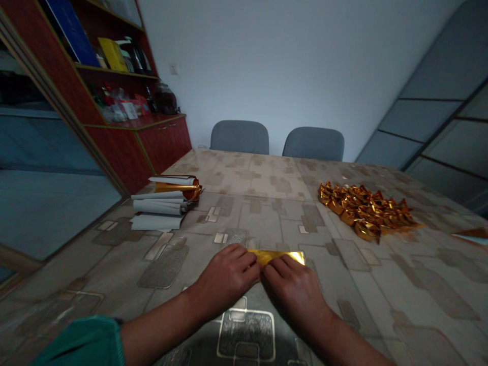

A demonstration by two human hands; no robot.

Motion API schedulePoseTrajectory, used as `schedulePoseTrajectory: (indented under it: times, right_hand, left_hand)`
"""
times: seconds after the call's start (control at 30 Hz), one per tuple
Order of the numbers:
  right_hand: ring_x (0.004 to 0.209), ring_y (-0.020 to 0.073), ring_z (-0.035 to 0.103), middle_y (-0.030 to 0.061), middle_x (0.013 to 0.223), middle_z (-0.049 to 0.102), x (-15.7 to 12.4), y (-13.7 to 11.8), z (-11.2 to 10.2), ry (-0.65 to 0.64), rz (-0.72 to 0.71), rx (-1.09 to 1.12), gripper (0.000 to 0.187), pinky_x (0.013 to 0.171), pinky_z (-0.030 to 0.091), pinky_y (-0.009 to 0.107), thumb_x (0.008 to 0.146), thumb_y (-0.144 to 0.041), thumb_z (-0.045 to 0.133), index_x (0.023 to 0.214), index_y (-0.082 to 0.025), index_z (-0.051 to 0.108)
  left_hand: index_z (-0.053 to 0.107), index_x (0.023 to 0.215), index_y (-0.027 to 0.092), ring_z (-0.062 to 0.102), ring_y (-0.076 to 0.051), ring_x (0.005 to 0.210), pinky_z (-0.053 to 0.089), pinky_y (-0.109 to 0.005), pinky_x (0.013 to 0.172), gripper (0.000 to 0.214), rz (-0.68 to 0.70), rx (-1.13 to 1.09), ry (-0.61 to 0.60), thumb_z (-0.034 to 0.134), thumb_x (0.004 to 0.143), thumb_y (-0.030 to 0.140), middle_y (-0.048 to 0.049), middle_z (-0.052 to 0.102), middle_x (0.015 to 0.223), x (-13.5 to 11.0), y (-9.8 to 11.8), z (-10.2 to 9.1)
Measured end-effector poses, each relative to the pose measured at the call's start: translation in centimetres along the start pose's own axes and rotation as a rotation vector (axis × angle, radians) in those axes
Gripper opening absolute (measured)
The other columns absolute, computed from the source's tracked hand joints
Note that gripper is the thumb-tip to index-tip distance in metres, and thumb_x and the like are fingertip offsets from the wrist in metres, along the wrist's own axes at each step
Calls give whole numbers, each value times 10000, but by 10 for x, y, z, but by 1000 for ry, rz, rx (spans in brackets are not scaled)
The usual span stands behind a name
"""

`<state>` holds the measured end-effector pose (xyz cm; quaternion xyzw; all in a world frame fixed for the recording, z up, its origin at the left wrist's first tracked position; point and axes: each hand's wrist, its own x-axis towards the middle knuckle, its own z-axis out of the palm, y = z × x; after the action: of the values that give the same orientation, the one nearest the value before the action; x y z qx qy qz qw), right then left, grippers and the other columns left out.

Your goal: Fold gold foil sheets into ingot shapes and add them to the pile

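Note:
A strip of gold foil paper (286,255), seemingly folded, lies on the patterned tablecloth in front of me. My left hand (229,270) has its fingers curled over the left end of the strip. Close beside it, my right hand (295,285) presses bent fingers along the front edge. The two hands nearly touch at the thumbs, and they cover the near side of the paper. A bright shiny stretch shows beyond the right knuckles. The fingertips of both hands are hidden.
Several grey-backed foil sheets (158,206) lie curled at the left. Folded gold foil pieces (366,208) sit in rows at the right, with another sheet (473,235) by the right edge. Two grey chairs (239,137) stand behind the table, and a red cabinet (163,142) at the back left.

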<state>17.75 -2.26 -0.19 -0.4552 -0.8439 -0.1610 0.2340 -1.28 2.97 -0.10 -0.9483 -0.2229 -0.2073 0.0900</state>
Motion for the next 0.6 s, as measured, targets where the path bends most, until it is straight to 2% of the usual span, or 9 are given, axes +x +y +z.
schedulePoseTrajectory:
  times: [0.17, 0.4, 0.6]
  right_hand:
    - [675, 198, 584, 18, 705, 667, -1, -3, -3, -49, 21, -4, 186, 570, 346, 319, 874, -60, 655, 756, -201, 630]
    - [676, 199, 573, 14, 706, 657, -6, -4, -2, -55, 4, 1, 182, 578, 345, 327, 878, -92, 670, 737, -200, 629]
    - [699, 196, 586, -1, 736, 668, -14, -7, -9, -103, 15, 57, 196, 605, 362, 312, 873, -105, 710, 732, -203, 614]
  left_hand:
    - [652, 822, 165, 606, -193, 715, 495, -304, 623, 277, 44, -3, 1, 464, 1022, 199, -46, 681, 789, -1, 2, 0]
    - [678, 979, 172, 658, -184, 817, 551, -291, 708, 266, 85, -41, -39, 422, 1044, 205, -60, 730, 913, -13, -7, -11]
    - [669, 934, 171, 668, -174, 791, 559, -281, 684, 264, 88, -88, 22, 430, 1042, 196, -54, 739, 911, -24, -1, -15]
